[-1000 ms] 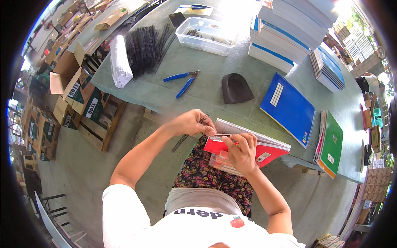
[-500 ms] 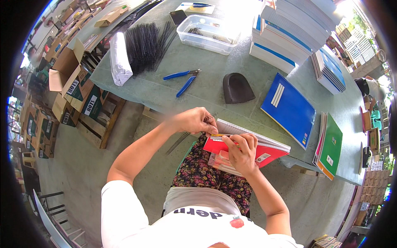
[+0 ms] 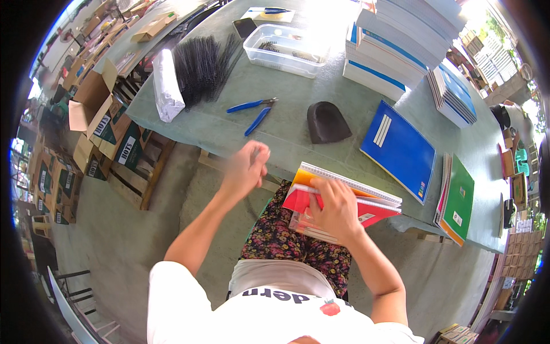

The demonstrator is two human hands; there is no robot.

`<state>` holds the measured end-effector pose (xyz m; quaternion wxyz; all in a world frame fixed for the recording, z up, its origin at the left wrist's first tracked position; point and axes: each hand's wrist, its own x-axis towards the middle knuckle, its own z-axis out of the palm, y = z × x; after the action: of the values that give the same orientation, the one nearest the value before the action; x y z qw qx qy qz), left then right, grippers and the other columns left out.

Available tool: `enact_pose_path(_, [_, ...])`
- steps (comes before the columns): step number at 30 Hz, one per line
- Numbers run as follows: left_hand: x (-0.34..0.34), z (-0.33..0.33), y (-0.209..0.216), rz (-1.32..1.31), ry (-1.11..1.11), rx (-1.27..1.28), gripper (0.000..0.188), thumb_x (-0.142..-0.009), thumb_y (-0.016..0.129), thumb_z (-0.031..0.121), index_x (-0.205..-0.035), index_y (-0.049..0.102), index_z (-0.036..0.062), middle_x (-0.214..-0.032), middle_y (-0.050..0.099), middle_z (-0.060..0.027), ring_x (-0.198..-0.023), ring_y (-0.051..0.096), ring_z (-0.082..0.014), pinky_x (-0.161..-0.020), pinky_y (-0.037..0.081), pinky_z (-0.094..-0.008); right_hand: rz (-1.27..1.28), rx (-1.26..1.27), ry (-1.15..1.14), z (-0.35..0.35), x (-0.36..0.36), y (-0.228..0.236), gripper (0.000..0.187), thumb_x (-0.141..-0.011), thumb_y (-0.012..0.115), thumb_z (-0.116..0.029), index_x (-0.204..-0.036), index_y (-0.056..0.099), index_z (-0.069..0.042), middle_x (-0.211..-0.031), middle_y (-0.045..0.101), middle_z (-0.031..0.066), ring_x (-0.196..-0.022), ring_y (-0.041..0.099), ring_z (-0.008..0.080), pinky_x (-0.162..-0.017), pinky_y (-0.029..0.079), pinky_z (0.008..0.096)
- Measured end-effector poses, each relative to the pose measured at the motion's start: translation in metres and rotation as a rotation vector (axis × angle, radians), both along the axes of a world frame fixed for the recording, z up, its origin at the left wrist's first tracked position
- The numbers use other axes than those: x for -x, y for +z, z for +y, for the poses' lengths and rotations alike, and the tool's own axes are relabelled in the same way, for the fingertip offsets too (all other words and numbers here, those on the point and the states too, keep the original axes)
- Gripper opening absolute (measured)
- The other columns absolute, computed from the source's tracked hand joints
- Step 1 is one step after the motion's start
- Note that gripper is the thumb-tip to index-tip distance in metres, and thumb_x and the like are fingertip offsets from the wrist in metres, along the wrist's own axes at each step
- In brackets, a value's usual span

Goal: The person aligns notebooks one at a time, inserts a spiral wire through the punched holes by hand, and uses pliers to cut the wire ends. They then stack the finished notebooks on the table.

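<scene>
The left hand point(image 3: 249, 166) is curled, contents too blurred to tell, with the notebook point(image 3: 375, 210) rightward, long edge slanting away, gripped by the nearer right hand point(image 3: 336, 207).

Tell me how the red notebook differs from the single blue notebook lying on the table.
The red notebook is held tilted by the right hand; the blue notebook lies flat on the table, untouched. The red notebook's layers are parted, showing orange; the blue notebook looks closed. Both covers have white markings.
</scene>
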<state>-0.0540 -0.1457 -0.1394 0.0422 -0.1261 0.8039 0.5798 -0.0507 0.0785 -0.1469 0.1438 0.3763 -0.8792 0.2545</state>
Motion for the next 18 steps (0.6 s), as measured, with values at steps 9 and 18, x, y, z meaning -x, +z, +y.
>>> enact_pose_path(9, [-0.045, 0.042, -0.020, 0.047, -0.364, 0.123, 0.061, -0.092, 0.051, 0.027, -0.139, 0.025, -0.0017, -0.077, 0.061, -0.0288, -0.075, 0.061, -0.0435, -0.069, 0.048, -0.0446, -0.184, -0.184, -0.042, -0.018, 0.026, -0.004, 0.023, -0.081, 0.060, -0.017, -0.099, 0.055, -0.004, -0.088, 0.062, 0.0138, -0.081, 0.061, 0.0310, -0.067, 0.048, 0.0408])
enact_pose_path(18, [-0.031, 0.042, -0.021, 0.599, -0.084, 0.322, 0.024, -0.089, 0.058, 0.019, -0.101, 0.063, -0.0006, -0.078, 0.061, -0.0137, -0.067, 0.059, -0.0229, -0.061, 0.047, -0.0316, -0.525, 0.083, -0.076, -0.014, 0.034, 0.015, 0.019, -0.086, 0.056, -0.017, -0.100, 0.065, -0.009, -0.083, 0.066, 0.0163, -0.075, 0.063, 0.0335, -0.067, 0.049, 0.0408])
